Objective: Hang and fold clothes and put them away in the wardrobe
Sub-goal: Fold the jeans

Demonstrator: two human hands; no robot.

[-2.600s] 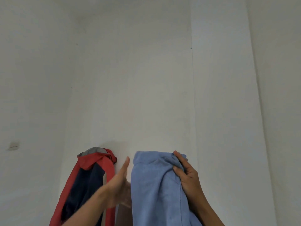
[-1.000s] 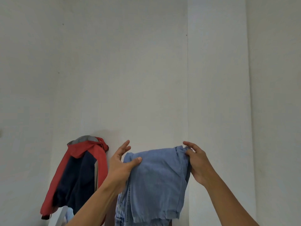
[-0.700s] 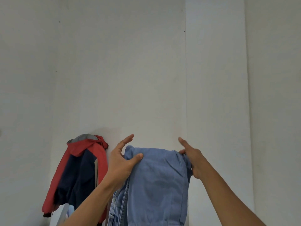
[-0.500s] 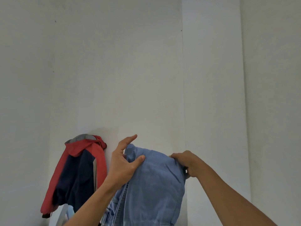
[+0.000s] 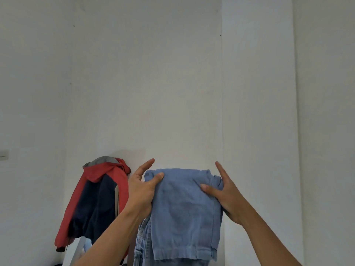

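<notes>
Head view: one pair of folded jeans [image 5: 184, 208] pinched by left hand [image 5: 141, 191] and right hand [image 5: 225, 198]; one red-navy jacket [image 5: 96, 198] alongside.

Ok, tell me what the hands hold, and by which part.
The jeans, near the top fold: left hand pinches the left corner, right hand the right edge.

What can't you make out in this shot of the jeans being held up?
Head view: whatever the jacket hangs from, covered by its own hood.
Lower part of the jeans, cut off by the bottom edge.
Some fingers of the left hand and right hand, behind the denim.
</notes>
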